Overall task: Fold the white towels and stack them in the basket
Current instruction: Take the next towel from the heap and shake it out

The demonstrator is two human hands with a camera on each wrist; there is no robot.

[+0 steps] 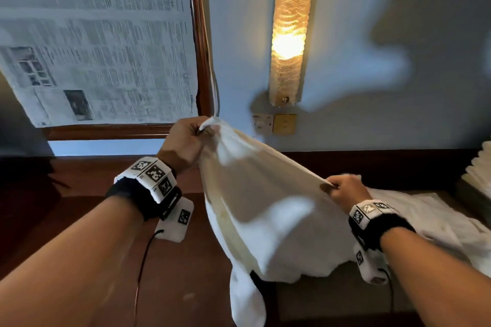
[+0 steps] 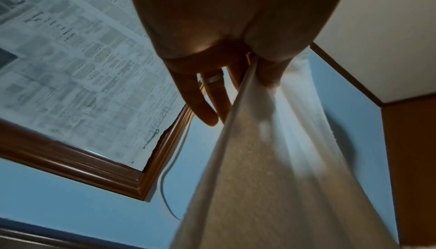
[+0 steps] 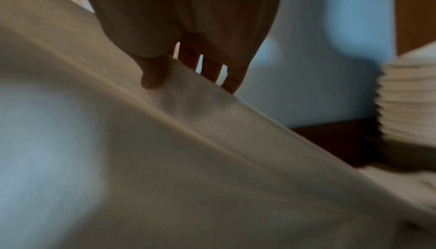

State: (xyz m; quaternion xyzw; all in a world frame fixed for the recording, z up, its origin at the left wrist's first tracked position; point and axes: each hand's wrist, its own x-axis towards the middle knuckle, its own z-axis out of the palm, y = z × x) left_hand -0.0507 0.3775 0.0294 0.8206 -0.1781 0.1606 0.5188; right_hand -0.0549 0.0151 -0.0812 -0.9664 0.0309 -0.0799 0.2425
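A white towel (image 1: 260,210) hangs in the air in front of me, stretched along its top edge between both hands. My left hand (image 1: 196,133) pinches one corner high up, near the picture frame. My right hand (image 1: 337,187) pinches the other end lower and to the right. In the left wrist view the towel (image 2: 271,169) runs down from thumb and fingers (image 2: 212,92). The right wrist view shows the thumb (image 3: 153,77) pressed on the towel's hem (image 3: 188,131). More white towels (image 1: 430,218) lie crumpled on the surface at right. I see no basket.
A dark wooden surface (image 1: 186,260) lies below the towel. On the blue wall hang a framed newspaper (image 1: 101,40), a lit wall lamp (image 1: 291,29) and a switch plate (image 1: 275,123). A stack of folded white cloth (image 1: 478,170) stands at the right edge.
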